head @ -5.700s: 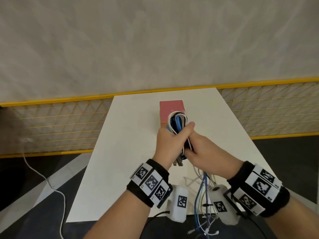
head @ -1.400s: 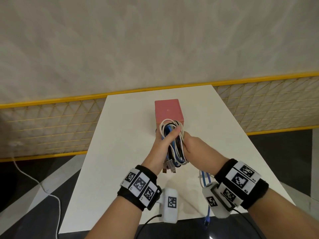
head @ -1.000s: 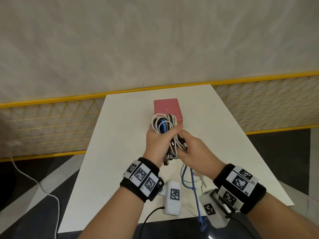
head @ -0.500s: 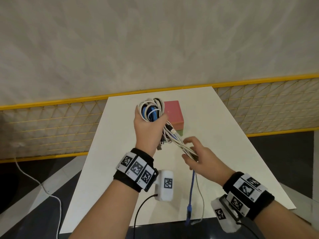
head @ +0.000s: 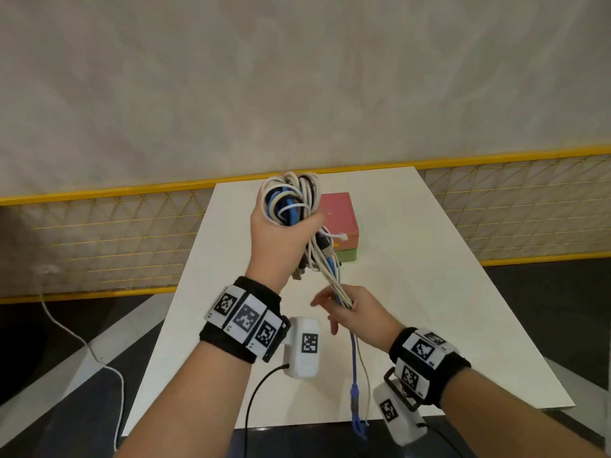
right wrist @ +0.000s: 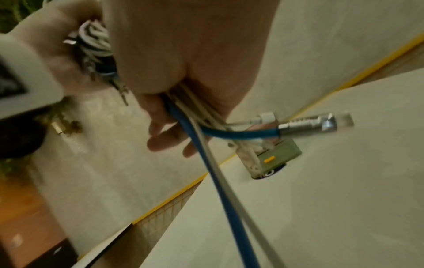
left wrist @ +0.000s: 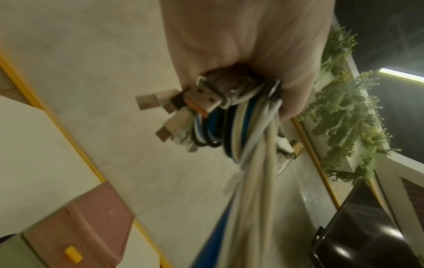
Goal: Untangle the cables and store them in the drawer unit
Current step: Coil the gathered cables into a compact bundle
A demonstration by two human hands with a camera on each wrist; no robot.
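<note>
White, blue and black cables (head: 291,201) sit coiled in our raised left hand (head: 277,239), clenched above the table (head: 429,292). Our right hand (head: 357,314) pinches the trailing strands. We're mid-untangling; next, draw one strand free, toward the drawer unit (head: 340,226).

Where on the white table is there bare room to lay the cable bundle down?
Bare patches on the table: left of the drawer unit to the left edge, and right of it to the right edge. The middle is crowded: the left hand grips the cable bundle, the right hand holds its strands.
</note>
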